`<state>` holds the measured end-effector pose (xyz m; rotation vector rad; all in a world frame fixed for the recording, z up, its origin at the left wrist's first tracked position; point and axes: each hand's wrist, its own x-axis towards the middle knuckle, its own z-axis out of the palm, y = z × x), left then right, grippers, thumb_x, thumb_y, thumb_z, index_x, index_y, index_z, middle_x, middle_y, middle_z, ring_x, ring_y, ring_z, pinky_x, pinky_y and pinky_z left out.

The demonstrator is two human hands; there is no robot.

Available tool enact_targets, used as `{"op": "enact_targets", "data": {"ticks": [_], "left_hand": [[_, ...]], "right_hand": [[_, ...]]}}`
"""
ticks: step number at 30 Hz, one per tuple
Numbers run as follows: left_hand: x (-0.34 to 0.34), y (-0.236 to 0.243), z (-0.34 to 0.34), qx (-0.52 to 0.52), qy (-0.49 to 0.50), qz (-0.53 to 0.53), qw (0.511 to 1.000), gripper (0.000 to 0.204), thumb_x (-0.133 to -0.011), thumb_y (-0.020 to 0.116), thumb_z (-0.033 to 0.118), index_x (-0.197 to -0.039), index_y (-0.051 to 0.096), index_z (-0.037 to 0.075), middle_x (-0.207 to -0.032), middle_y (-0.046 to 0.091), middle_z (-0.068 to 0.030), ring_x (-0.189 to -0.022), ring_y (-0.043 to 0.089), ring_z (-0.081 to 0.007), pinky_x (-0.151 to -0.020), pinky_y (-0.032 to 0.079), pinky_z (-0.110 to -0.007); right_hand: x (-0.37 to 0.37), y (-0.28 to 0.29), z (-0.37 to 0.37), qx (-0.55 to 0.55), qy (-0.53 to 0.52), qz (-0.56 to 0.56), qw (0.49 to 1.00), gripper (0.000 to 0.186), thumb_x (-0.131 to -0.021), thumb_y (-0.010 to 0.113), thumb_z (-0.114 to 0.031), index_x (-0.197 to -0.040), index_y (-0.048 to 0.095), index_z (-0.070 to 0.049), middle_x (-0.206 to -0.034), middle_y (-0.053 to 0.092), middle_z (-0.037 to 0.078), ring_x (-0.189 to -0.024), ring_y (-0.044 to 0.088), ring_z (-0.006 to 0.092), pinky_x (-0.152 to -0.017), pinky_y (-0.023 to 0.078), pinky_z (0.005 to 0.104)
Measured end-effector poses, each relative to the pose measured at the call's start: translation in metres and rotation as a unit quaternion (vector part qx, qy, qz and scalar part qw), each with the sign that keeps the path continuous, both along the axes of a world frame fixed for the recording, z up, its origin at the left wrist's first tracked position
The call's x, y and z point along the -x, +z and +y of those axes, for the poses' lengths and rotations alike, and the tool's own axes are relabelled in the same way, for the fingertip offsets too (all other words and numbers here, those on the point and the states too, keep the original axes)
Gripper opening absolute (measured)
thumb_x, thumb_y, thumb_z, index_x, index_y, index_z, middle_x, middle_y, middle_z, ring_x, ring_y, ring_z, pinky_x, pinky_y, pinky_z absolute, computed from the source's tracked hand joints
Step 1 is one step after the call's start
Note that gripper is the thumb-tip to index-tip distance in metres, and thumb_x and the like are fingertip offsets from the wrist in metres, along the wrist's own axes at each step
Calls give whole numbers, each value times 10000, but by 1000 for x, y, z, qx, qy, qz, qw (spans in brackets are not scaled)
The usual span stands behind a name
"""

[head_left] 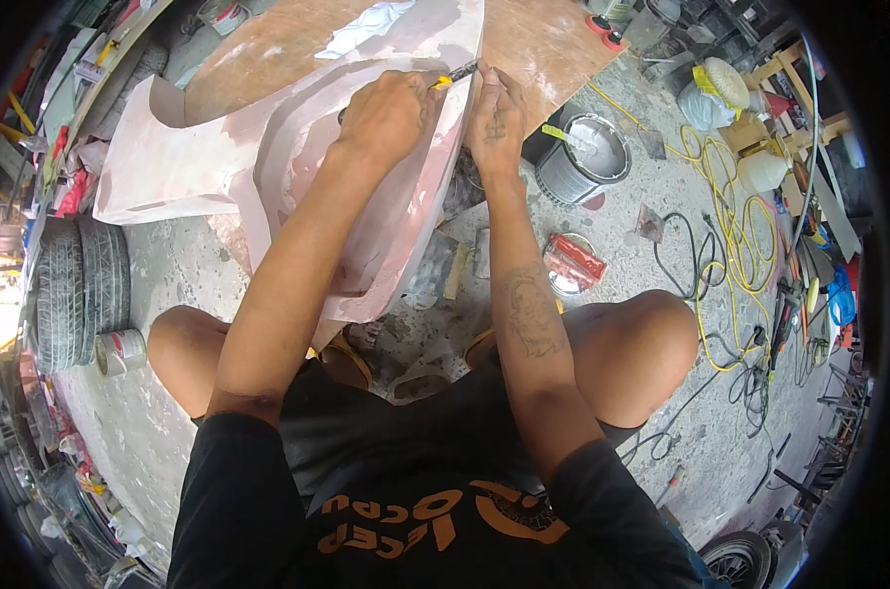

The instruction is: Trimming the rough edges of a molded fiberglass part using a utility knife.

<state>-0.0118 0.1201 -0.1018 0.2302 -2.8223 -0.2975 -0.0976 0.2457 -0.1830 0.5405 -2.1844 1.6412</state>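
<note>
A large pale pink-and-grey primed body panel (298, 177) with a deep recess lies in front of my knees. My left hand (391, 113) is closed over the recess around a slim yellow-and-black tool (455, 76), which looks like a utility knife; its grip is mostly hidden in the fist. The tool's dark end points right, across the panel's right rim. There, my right hand (496, 113) has its fingers curled over the rim, and the fingertips are close to the tool's end. Whether they touch it I cannot make out.
Brown board (553, 49) lies beneath the panel, with a white cloth (366, 27) at the far side. To the right are a can of grey paste (592, 157), a red block (575, 260) on a round lid and coiled yellow cord (730, 216). Tyres (82, 285) stand left.
</note>
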Motion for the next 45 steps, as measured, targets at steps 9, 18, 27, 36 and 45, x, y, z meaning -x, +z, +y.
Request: {"op": "enact_targets", "data": {"ticks": [9,18,27,36,45], "left_hand": [[-10,6,-20,-56,-37,-2,998,319,-989,601,237,-1256,722,111,-989,725,-227,-925,680,-411,-832,543,-496],[-7,23,-56,-129,-240,11,962,326,-978,641,156,-1297,709,142,-1168,740,-167,-1074,687,-368,-953,532,-428],[-3,20,-67,-177,-290,-9,941,353,-958,651,109,-1304,711,142,-1265,714,-159,-1074,692,-358,-943,534,-416],[1,13,-63,-126,-233,-12,964,325,-977,655,180,-1294,724,202,-1080,756,-170,-923,698,-370,-866,548,-428],[8,6,-64,-96,-223,24,970,337,-990,636,221,-1319,708,232,-1022,758,-162,-850,679,-377,-804,545,-442]], "right_hand": [[-10,6,11,11,38,-9,999,530,-1113,372,-380,-1292,707,-9,-1324,617,262,-1239,587,390,-1097,425,434],[-45,3,28,-86,-10,46,995,478,-1122,363,-345,-1356,683,-77,-1379,594,228,-1256,519,417,-1106,397,474],[-55,11,31,-120,-32,67,990,409,-1098,439,-289,-1309,710,-67,-1397,589,189,-1269,484,434,-1120,397,484],[-48,10,27,-112,-39,68,991,378,-1081,477,-258,-1269,733,-54,-1389,595,183,-1270,476,429,-1115,399,489],[-33,9,22,-117,-49,61,990,377,-1077,482,-296,-1266,748,-108,-1421,586,166,-1283,475,416,-1125,394,483]]}}
